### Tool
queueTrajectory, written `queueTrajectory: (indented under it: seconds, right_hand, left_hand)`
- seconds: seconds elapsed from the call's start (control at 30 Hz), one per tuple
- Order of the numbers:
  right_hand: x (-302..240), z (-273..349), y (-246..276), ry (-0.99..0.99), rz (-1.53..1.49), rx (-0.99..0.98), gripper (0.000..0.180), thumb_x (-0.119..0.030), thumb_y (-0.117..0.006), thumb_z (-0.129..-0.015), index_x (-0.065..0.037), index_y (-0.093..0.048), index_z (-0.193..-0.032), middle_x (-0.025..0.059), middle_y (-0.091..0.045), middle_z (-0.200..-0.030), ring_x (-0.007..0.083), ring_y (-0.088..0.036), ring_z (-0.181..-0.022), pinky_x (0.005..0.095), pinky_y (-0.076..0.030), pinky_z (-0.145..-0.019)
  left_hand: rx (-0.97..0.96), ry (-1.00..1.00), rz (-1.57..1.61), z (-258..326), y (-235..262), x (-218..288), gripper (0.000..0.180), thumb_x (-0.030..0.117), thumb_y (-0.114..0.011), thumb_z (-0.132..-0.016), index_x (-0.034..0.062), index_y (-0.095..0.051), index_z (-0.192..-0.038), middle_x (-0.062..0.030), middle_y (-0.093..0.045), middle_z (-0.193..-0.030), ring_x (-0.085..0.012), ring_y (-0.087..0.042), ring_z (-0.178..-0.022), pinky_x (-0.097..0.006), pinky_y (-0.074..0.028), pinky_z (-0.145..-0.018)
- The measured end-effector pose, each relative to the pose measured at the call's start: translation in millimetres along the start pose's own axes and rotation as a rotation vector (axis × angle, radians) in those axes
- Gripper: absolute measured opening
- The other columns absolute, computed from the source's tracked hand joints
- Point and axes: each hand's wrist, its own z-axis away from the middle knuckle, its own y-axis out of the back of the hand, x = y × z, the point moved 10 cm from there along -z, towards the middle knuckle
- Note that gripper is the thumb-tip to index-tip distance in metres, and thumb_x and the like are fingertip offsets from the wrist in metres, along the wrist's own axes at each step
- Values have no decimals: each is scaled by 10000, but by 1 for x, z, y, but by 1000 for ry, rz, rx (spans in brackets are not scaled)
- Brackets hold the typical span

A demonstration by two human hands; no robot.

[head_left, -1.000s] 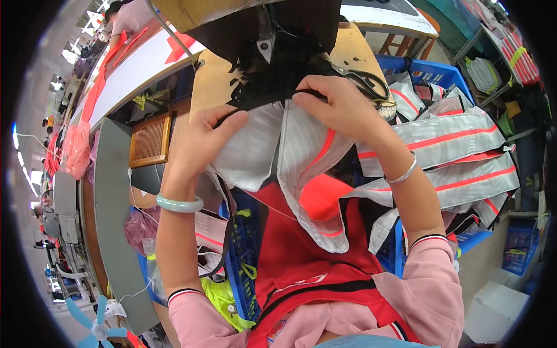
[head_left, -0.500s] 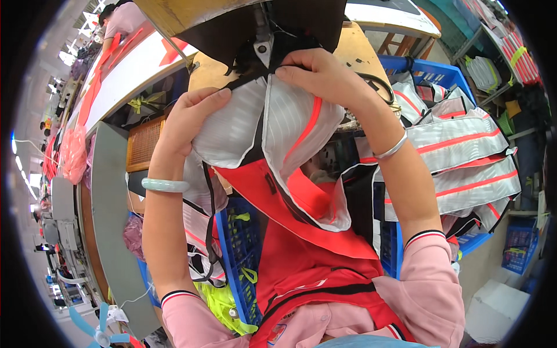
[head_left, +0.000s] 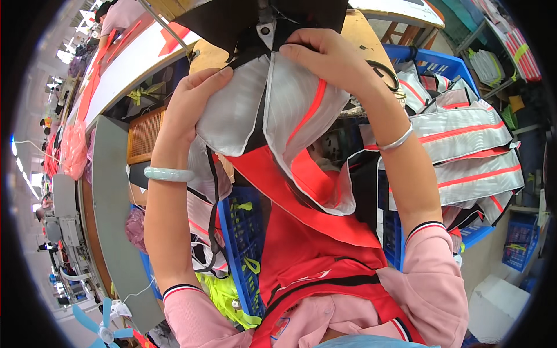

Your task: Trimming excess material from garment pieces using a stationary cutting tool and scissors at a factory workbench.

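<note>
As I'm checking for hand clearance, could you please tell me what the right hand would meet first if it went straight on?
The right hand would probably meet the pointed metal piece just to its left, though depth is unclear.

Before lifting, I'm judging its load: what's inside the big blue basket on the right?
Red-striped grey fabric pieces lie in the blue basket and overhang its rim; they hide whatever is beneath.

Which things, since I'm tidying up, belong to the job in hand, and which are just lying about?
Probably the job:
grey cloth held in left hand and right hand
machine
grey pieces on blue basket

Apparently lying about:
fan
pink bag
yellow cloth
</note>
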Motion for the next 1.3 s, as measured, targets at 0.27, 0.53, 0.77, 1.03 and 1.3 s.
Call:
queueTrajectory:
  seconds: [0.27,0.53,0.77,1.03,1.3]
  right_hand:
    - [5,6,27,30,19,104,329,-319,-616,-862,-7,-670,-950,58,-620,-689,132,-556,-673,290,-458,-649]
    - [5,65,-14,-206,-495,-338,362,-341,-609,-897,-17,-652,-1053,-7,-633,-809,67,-558,-676,220,-453,-596]
    - [7,47,-27,-178,-466,-248,239,-215,-621,-886,-4,-613,-999,-15,-565,-729,47,-515,-635,200,-418,-562]
    - [14,26,-22,-162,-365,-147,222,-226,-634,-827,-14,-638,-894,-15,-579,-731,62,-521,-640,225,-443,-559]
    - [35,4,-27,-230,-463,-52,211,-216,-617,-866,-9,-604,-908,-19,-521,-665,57,-465,-566,210,-375,-525]
  left_hand:
    - [61,-30,-71,5,22,5,289,220,-676,-873,-9,-674,-1049,-32,-680,-915,-85,-620,-792,-215,-482,-717]
    - [-85,-107,-346,43,-15,1,287,164,-701,-836,17,-686,-1082,2,-677,-904,-45,-572,-820,-189,-459,-750]
    - [-145,-103,-433,38,-28,13,325,233,-684,-839,14,-685,-1079,14,-661,-869,-44,-554,-799,-196,-445,-727]
    - [-142,-127,-398,23,-22,13,352,221,-686,-837,-26,-666,-1087,0,-662,-875,-48,-556,-814,-204,-449,-737]
    - [-120,-26,-171,2,-19,10,302,211,-694,-851,-13,-678,-1053,-25,-683,-917,-82,-607,-817,-213,-472,-747]
